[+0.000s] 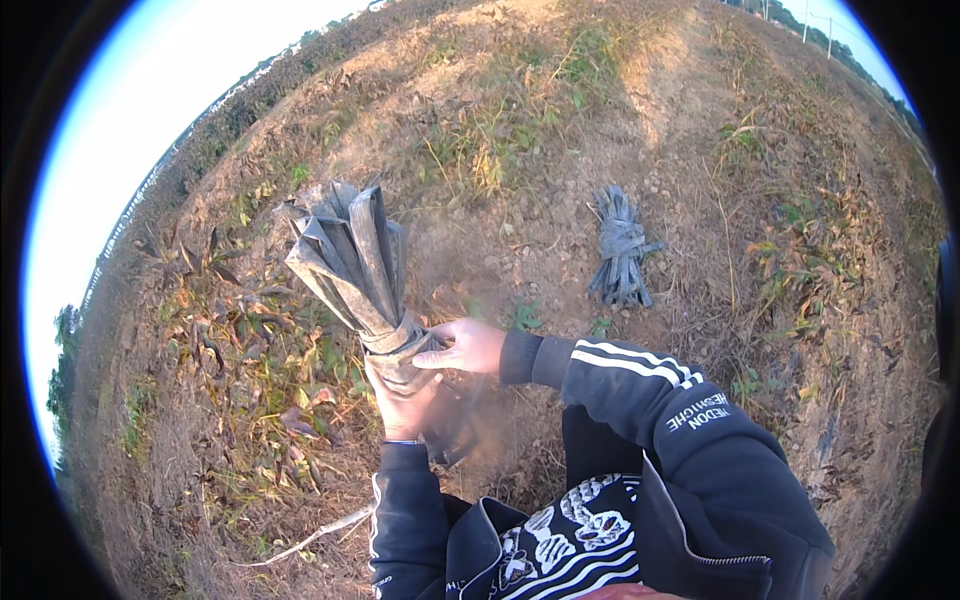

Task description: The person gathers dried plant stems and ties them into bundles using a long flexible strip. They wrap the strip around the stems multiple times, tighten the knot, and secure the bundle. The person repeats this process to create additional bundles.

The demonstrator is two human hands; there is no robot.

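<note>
A bundle of flat grey plastic strips, dusty drip tape by its look (352, 262), is held up at a tilt in front of me. Its folded loops fan out at the top, and a band of the same tape wraps its waist. My left hand (401, 401) grips it from below, just under the wrapped waist. My right hand (465, 346) presses on the wrapping from the right side, thumb and fingers against the band. Loose tape ends hang blurred beneath the hands.
A second tied bundle of grey tape (621, 247) lies on bare soil ahead to the right. Withered leafy plants (262, 352) grow on the left, with more (817, 255) on the right. A pale dry stick (315, 534) lies near my left sleeve.
</note>
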